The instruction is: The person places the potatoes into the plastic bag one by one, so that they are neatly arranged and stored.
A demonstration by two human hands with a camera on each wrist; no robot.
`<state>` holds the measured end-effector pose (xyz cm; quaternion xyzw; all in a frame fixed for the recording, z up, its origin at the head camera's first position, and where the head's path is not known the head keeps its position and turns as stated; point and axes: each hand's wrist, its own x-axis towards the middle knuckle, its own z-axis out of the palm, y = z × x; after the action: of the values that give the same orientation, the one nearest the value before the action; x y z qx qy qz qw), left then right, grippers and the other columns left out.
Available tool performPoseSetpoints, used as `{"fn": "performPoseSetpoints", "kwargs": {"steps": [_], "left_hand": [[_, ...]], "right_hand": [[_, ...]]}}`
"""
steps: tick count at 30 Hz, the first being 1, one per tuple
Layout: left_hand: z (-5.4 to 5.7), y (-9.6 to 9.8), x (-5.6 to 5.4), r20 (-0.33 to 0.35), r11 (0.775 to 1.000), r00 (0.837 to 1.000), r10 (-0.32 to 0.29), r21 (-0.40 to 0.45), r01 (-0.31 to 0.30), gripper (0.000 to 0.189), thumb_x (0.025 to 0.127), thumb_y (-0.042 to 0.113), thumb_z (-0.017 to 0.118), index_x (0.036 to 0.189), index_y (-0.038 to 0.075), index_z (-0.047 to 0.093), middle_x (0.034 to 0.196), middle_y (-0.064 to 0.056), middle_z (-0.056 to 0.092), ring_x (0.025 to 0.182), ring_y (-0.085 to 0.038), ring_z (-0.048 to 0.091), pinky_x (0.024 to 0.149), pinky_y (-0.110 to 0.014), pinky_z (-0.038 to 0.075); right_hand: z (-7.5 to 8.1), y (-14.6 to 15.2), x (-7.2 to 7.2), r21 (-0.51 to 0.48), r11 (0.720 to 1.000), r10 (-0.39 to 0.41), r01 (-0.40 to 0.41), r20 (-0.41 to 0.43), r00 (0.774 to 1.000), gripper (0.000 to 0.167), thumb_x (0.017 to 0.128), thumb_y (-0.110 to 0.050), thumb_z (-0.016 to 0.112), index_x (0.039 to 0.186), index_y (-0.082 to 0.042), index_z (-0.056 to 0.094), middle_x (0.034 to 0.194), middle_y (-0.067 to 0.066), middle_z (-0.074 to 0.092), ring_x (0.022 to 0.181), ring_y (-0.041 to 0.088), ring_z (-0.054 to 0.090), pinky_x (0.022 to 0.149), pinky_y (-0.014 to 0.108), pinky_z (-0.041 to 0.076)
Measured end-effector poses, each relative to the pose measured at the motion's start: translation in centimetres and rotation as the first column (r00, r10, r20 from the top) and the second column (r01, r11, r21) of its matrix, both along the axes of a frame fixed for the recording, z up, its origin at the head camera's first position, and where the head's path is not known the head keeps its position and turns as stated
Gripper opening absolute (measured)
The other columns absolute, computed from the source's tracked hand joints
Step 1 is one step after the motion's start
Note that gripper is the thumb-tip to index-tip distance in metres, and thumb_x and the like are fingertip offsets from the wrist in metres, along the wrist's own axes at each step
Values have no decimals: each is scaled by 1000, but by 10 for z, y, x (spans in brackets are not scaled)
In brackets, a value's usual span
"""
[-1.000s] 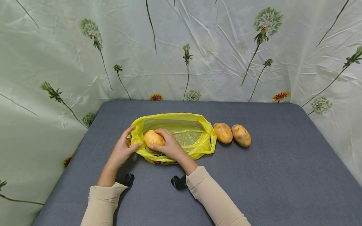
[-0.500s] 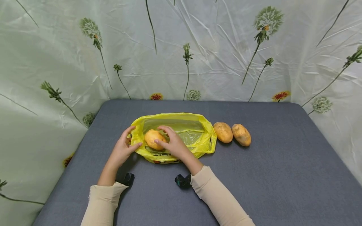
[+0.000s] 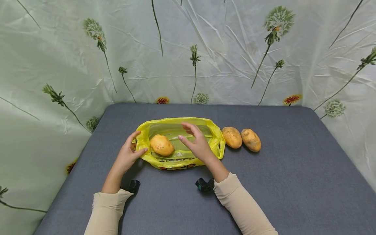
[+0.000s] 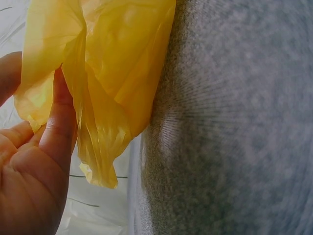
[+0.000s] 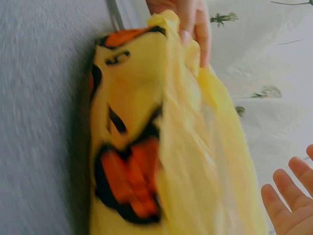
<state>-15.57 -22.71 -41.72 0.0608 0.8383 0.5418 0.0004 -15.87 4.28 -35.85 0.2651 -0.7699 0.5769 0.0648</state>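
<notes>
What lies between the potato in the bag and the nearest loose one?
In the head view: the right hand, empty over the open yellow bag, then the bag's right side.

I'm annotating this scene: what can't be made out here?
Left wrist: part of the left hand, cut off by the left and bottom edges.
Right wrist: part of the right hand, cut off by the right and bottom edges.
Right wrist: details of the print on the yellow bag, blurred.
Head: underside of the bagged potato, hidden by its top.

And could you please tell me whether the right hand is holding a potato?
No, the right hand hovers empty over the bag, apart from the potato inside.
</notes>
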Motion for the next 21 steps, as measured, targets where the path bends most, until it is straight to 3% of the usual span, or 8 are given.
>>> {"fn": "performPoseSetpoints", "kwargs": {"steps": [7,14,21], "left_hand": [[2,0,1,5,1000,1000,8,-28,-8,73,83,10,65,141,10,21,129,-22,36,102,-34,47,64,-22,45],[3,-1,2,-3,999,1000,16,-50,-16,73,82,10,66,141,9,22,130,-22,35,102,-35,47,64,-22,44],[3,-1,2,-2,999,1000,18,-51,-18,73,83,11,65,141,9,22,134,-20,32,104,-35,46,64,-23,44]], "right_hand": [[4,25,1,4,995,-98,100,-156,983,42,83,2,60,121,11,46,119,25,49,110,33,46,92,42,35],[0,55,2,23,987,-149,158,-218,964,44,80,8,60,122,12,44,122,25,45,112,34,42,94,42,32],[-31,92,-12,54,966,-229,252,-276,933,51,78,5,64,126,4,45,125,19,45,114,30,43,93,43,32]]}}
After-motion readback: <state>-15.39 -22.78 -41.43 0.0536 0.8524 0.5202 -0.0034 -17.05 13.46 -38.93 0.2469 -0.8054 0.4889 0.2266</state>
